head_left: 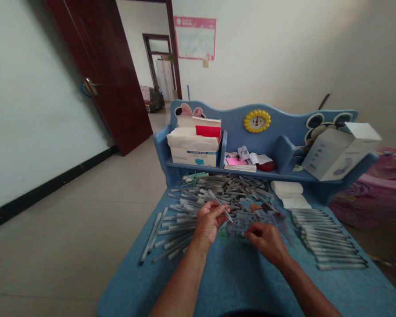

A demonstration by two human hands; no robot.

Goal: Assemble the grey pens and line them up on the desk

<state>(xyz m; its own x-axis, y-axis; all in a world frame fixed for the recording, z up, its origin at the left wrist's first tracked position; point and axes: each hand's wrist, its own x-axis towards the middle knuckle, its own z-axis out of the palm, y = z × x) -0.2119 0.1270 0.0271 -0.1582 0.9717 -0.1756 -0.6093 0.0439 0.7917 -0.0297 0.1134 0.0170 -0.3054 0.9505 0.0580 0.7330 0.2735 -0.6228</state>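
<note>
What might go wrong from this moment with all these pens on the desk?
The grey pens at the left lie near the desk edge; a nudge may drop them to the floor. The pen in the left hand crosses the loose pile and could scatter it. The right hand, close by, may do the same.

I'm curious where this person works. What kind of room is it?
Probably a room in a home: a child's blue desk, strewn with pens, with a sunflower clock, an open wooden door, and colourful bedding beside it.
</note>
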